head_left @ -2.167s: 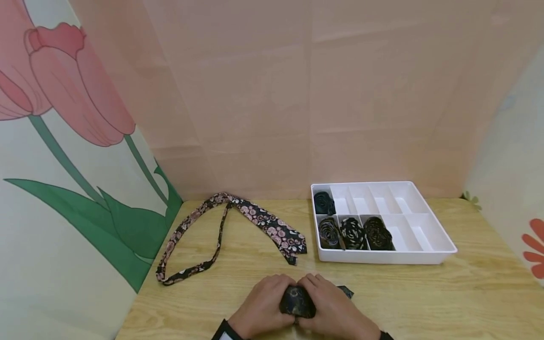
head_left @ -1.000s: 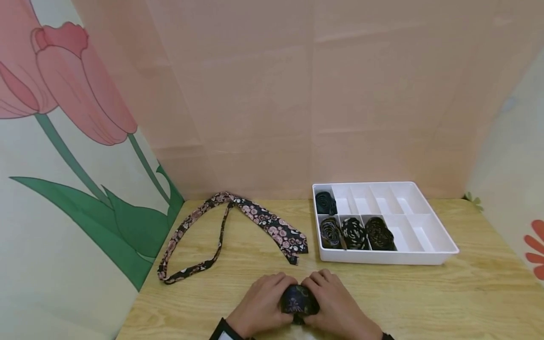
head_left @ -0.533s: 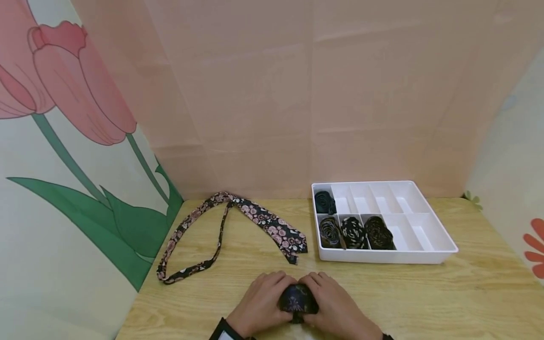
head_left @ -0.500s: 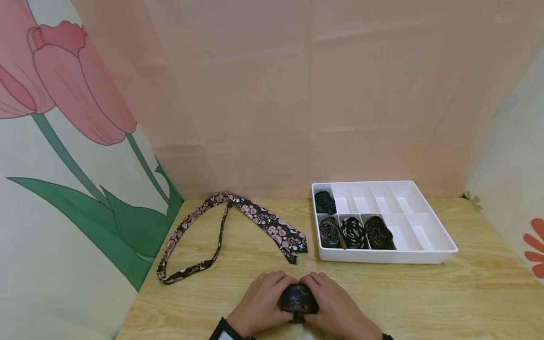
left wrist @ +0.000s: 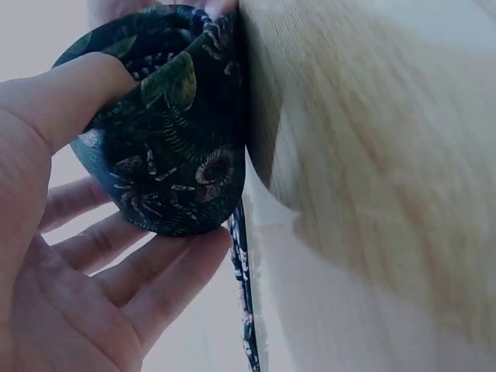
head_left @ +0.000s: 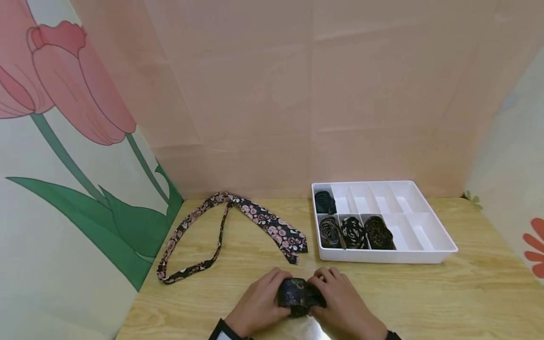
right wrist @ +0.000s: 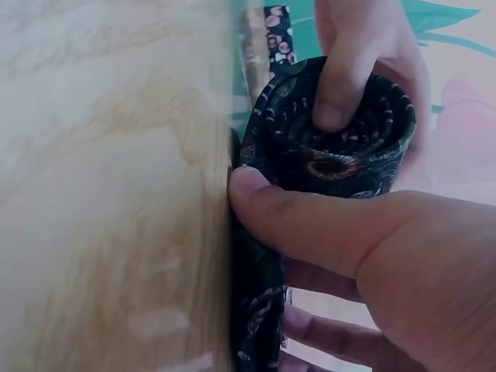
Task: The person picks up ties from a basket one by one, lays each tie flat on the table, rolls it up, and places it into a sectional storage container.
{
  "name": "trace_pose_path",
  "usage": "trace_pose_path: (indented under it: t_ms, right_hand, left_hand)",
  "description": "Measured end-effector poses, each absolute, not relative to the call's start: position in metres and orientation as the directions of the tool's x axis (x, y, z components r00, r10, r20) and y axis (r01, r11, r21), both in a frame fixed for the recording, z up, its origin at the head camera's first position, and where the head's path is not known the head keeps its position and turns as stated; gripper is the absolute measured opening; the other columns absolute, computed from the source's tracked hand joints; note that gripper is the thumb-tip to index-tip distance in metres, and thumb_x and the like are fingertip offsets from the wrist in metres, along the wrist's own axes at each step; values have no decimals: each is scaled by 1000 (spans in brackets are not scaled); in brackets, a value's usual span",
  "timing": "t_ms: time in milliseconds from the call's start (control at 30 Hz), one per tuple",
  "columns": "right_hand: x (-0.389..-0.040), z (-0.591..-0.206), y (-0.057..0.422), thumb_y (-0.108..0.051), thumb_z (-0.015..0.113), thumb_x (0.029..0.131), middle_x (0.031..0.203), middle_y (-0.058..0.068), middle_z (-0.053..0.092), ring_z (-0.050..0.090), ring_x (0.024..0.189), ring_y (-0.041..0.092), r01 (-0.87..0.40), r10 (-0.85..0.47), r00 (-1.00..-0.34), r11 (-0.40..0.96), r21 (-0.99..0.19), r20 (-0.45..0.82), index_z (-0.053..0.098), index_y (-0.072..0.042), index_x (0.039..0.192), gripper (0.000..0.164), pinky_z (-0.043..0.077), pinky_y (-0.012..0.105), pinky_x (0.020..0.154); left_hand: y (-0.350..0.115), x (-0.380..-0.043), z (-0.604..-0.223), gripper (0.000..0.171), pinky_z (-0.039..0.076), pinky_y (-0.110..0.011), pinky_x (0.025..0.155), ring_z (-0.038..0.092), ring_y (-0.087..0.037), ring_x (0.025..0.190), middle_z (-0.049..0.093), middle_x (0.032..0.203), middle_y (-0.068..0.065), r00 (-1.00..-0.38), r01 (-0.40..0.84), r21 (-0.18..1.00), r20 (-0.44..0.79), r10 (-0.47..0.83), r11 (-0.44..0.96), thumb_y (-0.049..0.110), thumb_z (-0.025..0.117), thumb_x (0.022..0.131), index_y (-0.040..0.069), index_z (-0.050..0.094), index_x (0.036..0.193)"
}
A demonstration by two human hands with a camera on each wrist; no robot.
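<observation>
Low at the front of the table, both hands hold a dark patterned necktie (head_left: 293, 293), mostly wound into a thick roll. My left hand (head_left: 260, 302) grips the roll from the left; in the left wrist view its thumb (left wrist: 89, 89) presses on the coiled end and its fingers lie along the far side. On the right, my right hand (head_left: 345, 302) pinches the unrolled flat strip (right wrist: 260, 318) beside the roll, thumb on its edge in the right wrist view. Another necktie, black with pink flowers (head_left: 272, 225), lies loosely looped beyond the left hand.
A white divided tray (head_left: 382, 257) stands at the back right. Several rolled dark ties, one a black-and-white roll (head_left: 353, 233), fill its left compartments; other compartments are bare. A pink-beige backdrop (head_left: 255, 94) rises behind the wooden table (head_left: 425, 297).
Both hands gripped the roll evenly before; now the right hand has shifted slightly right, pulling a flap of the tie outward. The tail end seen earliest beyond the right hand no longer shows.
</observation>
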State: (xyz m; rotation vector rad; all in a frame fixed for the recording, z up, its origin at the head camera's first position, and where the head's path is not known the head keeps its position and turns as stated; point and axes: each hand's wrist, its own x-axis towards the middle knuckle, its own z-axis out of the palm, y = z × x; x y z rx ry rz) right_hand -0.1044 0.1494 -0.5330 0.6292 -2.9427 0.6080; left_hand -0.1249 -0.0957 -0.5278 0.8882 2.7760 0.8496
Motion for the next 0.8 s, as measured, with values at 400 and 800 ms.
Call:
trace_pose_path:
  t_ms: [400, 800]
  right_hand:
    - [-104, -522, 141, -41, 95, 72, 126, -6, 68, 57, 113, 16, -377, -385, -919, 791, -481, 87, 68, -21, 130, 67, 52, 49, 99]
    - [-105, -522, 141, -33, 95, 70, 121, -12, 67, 55, 109, 12, -381, -398, -915, 799, -465, 66, 68, -24, 123, 60, 53, 44, 97]
  left_hand:
    - [-88, -130, -529, 71, 56, -31, 101, 62, -5, 116, 64, 131, 9, -787, 584, 417, 80, 612, 696, 37, 91, 82, 25, 60, 145]
    - [-83, -129, -527, 68, 55, -29, 101, 61, -4, 114, 65, 126, 10, -760, 625, 407, 121, 639, 666, 39, 91, 80, 24, 63, 141]
